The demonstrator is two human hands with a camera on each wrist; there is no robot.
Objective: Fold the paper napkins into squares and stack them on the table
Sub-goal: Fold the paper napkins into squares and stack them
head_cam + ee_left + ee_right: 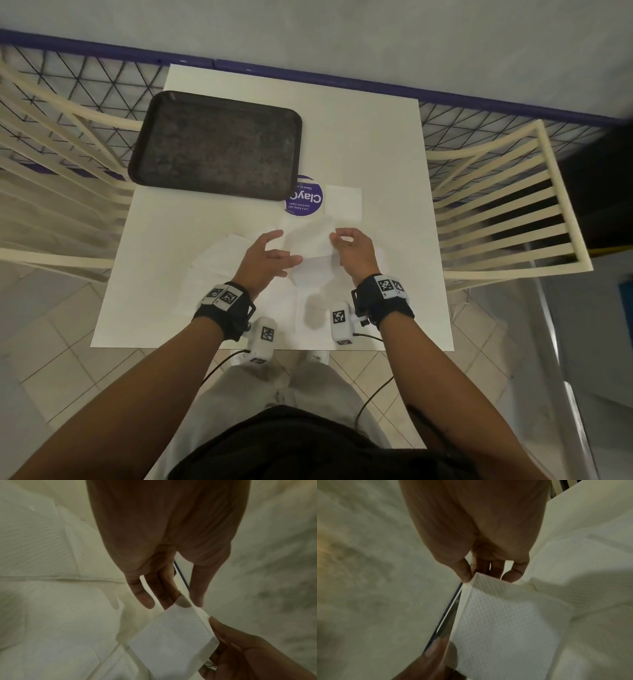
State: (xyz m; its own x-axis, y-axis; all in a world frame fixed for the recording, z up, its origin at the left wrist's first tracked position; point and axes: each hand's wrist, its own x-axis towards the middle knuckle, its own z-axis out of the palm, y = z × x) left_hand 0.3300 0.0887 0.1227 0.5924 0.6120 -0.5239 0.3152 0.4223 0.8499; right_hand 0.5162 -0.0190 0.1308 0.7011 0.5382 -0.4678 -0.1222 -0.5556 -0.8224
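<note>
**Napkin lifted between both hands, fold half made**

The napkin hangs above the middle of the white table, raised off the surface and partly doubled over. The right hand pinches its edge between thumb and fingertips at about 3 o'clock of the sheet; the right wrist view shows the thumb pressed on a raised corner. The left hand is at 9 o'clock with fingers spread fairly wide; in the left wrist view its fingertips reach the far corner, though whether they truly clamp the paper or only touch it is hard to tell.

One folded square already lies flat at 12 o'clock from the hands, beside a round purple sticker (part of it hidden under the dark tray, which sits at 10 o'clock). More unfolded napkins lie overlapped under and left of the left hand.

The likely trouble from here:
- The paper is thin and limp, so if the corners are brought together unevenly the crease will run crooked and the result will not be square.
- A loose left-hand hold could let that corner droop or slip out mid-fold.
- Pressing down over the loose sheets beneath may drag or wrinkle them.
- Setting it askew on the finished square would make a ragged stack.
</note>
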